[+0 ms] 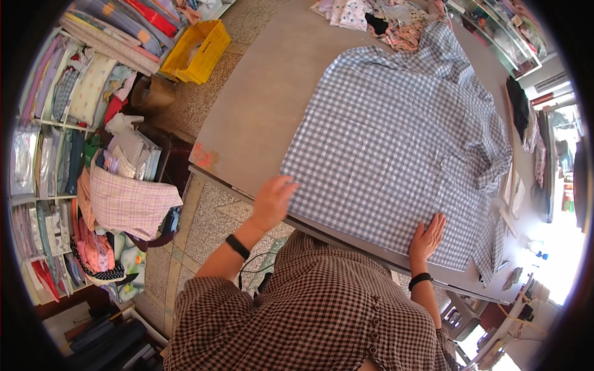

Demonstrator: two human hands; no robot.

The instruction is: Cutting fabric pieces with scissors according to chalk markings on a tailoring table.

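A blue-grey and white gingham cloth (371,153) lies spread over a grey-brown table (260,116). Its near and left parts are flat, while the far and right parts are bunched in folds. My left hand (274,202) is at the near left corner of the cloth, fingers slightly bent and a little blurred; no fabric shows lifted between them. Palm down, my right hand (427,239) rests on the cloth close to its near edge, fingers extended. Each wrist wears a black band.
Printed fabrics (403,28) are heaped at the table's far end. Wooden strips (508,222) lie at the right. A yellow plastic crate (197,53) stands beyond the left edge. Shelves of folded fabric (65,134) and a cloth-laden chair (169,153) are on the left.
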